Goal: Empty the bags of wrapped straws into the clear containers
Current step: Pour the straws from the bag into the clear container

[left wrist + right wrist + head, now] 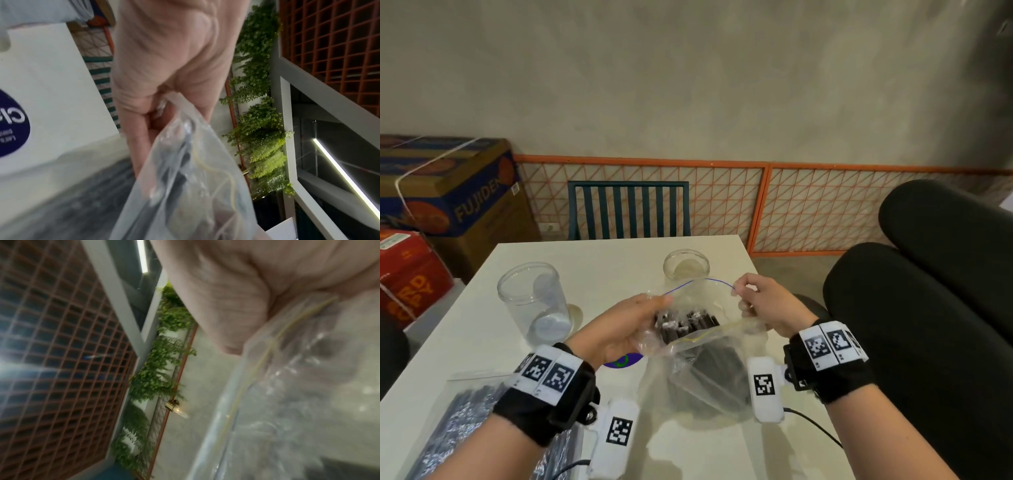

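My left hand point(625, 325) and right hand point(763, 301) each pinch an edge of the open bag point(698, 346), held above the white table point(482, 349), black straws point(685, 325) showing at its mouth. Two clear jars point(534, 301) stand beyond it; a second bag point(458, 421) lies under my left forearm. Only the wrist views show hanging ferns point(261, 129).

Head view: even, soft indoor light, faint shadows under jars on table point(482, 329). Wide-angle bend at edges; far right corner darkens. Left wrist view: motion blur on bag point(185, 186), bright light strip point(345, 177) at right. Right wrist view: heavy blur overall, strong white glare at left over grid panel point(51, 353).
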`<state>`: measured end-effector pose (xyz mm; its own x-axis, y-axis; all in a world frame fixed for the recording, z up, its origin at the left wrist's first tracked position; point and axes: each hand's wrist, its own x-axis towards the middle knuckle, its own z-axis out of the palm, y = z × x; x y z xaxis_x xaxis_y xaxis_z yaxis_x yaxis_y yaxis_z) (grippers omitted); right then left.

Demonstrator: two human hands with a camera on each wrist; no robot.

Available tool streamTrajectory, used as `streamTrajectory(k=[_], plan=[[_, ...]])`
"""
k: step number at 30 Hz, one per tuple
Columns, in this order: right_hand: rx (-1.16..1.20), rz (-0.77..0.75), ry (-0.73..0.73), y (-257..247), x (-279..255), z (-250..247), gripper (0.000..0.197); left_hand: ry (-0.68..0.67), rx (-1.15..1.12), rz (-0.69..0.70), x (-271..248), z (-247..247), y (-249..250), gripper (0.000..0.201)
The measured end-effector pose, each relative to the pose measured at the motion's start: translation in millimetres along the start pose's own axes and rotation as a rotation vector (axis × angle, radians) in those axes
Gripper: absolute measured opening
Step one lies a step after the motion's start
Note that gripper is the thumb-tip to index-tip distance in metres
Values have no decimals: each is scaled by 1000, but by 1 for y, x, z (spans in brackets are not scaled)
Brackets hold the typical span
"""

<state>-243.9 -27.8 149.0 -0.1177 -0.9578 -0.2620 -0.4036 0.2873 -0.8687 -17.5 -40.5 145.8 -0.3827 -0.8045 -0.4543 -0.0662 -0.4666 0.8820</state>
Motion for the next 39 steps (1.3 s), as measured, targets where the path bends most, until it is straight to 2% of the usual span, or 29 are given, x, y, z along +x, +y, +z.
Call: streamTrajectory(k=[5,7,9,12,13,14,17,19,22,25,28,31,33,35,37,39], plan=[[275,112,-78,5,4,12,26,117,96,-61,3,-13,-4,26],[366,129,-94,8,4,16,23,109,3,-124,6,-17,-5,25],[208,138,-57,8,2,17,28,107,-186,-154,9,-19,-9,26],[-254,173,31,5,-8,12,81,148,-510,-133,19,-20,-17,35],[-284,180,46,3,-12,11,93,152,-577,-120,22,-19,-20,35],[-248,177,37,1,-17,12,96,160,-612,-96,25,-17,-24,34],[5,179,-113,-3,-30,22,74,150,-623,-25,26,-1,-32,36],[206,180,-150,-2,-33,31,58,131,-652,12,27,6,-37,34],[642,194,-106,6,-28,36,56,131,-727,-4,29,2,-43,28],[1121,278,-119,19,-21,34,59,124,-845,-47,27,-8,-48,27],[1226,317,-134,29,-15,43,51,117,-950,-104,31,-7,-57,29],[1290,306,-113,31,-15,51,30,20,-932,-111,31,0,-60,22],[1223,224,-197,29,-20,50,25,-36,-919,-98,25,5,-57,29],[900,129,-251,34,-22,50,19,-49,-830,-35,26,6,-60,28],[452,67,-227,40,-22,53,41,-8,-798,-7,33,6,-64,18],[291,94,-151,41,-22,54,36,72,-734,-38,39,6,-68,23]])
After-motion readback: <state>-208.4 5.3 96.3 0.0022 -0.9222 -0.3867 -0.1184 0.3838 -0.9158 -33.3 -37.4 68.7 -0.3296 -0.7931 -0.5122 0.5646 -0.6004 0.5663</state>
